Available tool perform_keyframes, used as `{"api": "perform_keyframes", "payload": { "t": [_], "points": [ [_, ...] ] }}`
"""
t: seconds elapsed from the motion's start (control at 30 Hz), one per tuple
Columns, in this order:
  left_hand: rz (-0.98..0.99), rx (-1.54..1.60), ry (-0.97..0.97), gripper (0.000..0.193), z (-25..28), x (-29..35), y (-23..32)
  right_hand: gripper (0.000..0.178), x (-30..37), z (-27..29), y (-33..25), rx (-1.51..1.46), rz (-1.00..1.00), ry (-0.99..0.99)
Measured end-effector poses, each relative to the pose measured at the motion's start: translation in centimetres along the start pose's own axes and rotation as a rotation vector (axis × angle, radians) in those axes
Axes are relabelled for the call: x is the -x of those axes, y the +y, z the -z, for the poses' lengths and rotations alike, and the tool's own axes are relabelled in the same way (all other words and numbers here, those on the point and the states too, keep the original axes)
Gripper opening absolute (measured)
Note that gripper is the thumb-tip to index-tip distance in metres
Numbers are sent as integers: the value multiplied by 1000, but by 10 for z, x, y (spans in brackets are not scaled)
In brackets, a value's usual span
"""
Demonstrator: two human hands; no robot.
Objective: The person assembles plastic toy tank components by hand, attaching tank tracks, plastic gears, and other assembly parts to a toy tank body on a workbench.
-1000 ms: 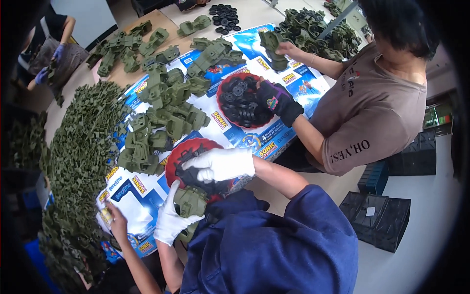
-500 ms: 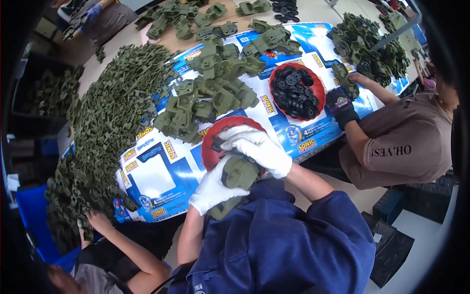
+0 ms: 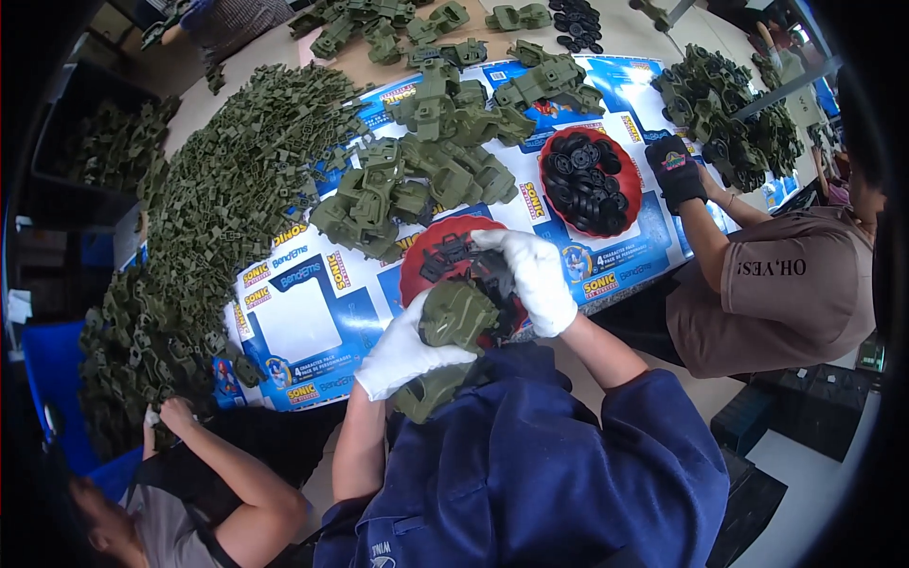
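Note:
In my gloved left hand (image 3: 402, 355) is a green plastic toy vehicle body (image 3: 459, 314), gripped between thumb and fingers close to my chest. Another green section (image 3: 426, 393) shows below that hand; I cannot tell whether it belongs to the same body. Just beyond, a red scalloped bowl (image 3: 411, 275) contains black plastic parts (image 3: 445, 256). My gloved right hand (image 3: 542, 284) is over the bowl's right side, its bent fingers closed at a black part (image 3: 492, 272), which the glove partly hides.
Green vehicle bodies (image 3: 454, 170) are heaped beyond the bowl, and small green parts (image 3: 237, 180) at left. A second red bowl (image 3: 636, 213) holds black wheels (image 3: 587, 180). Wheeled vehicles (image 3: 724, 114) lie far right. Co-workers sit on both sides, one wearing a black glove (image 3: 677, 175).
My right hand has shifted right, away from my left, uncovering black parts in the bowl. My left hand still holds the vehicle body. The right co-worker's green vehicle has left their hands.

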State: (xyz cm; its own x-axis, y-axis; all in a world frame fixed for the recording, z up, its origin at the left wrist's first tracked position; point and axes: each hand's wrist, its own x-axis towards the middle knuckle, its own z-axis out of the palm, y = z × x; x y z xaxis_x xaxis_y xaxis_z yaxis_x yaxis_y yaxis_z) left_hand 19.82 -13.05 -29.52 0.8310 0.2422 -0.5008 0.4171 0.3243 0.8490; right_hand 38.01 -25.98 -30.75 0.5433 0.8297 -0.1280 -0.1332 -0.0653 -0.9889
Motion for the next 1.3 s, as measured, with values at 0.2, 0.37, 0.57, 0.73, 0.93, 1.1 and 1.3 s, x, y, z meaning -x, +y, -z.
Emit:
{"api": "perform_keyframes", "payload": {
  "t": [0.2, 0.37, 0.57, 0.73, 0.93, 1.1, 1.3],
  "points": [
    [-12, -20, 32, 86, -3, 3, 10, 65, 2, -17, 6, 66, -84, -92],
    [61, -11, -6, 82, -1, 2, 10, 71, 7, -24, -2, -90, -248, -57],
    [71, -30, 14, 81, -4, 0, 7, 71, 8, -24, 2, -155, -160, -79],
    [83, -48, 17, 80, -5, 2, 9, 70, 6, -15, 18, -138, -29, -163],
    [77, 22, 17, 79, -5, 3, 10, 68, 2, -15, 12, -153, -11, -168],
    [23, -17, 67, 88, -9, 1, 4, 37, -8, 2, -5, 332, 47, -265],
    [-277, -300, 546, 101, -36, -14, -17, 75, -5, -29, 11, 189, 337, -215]
  ]
}}
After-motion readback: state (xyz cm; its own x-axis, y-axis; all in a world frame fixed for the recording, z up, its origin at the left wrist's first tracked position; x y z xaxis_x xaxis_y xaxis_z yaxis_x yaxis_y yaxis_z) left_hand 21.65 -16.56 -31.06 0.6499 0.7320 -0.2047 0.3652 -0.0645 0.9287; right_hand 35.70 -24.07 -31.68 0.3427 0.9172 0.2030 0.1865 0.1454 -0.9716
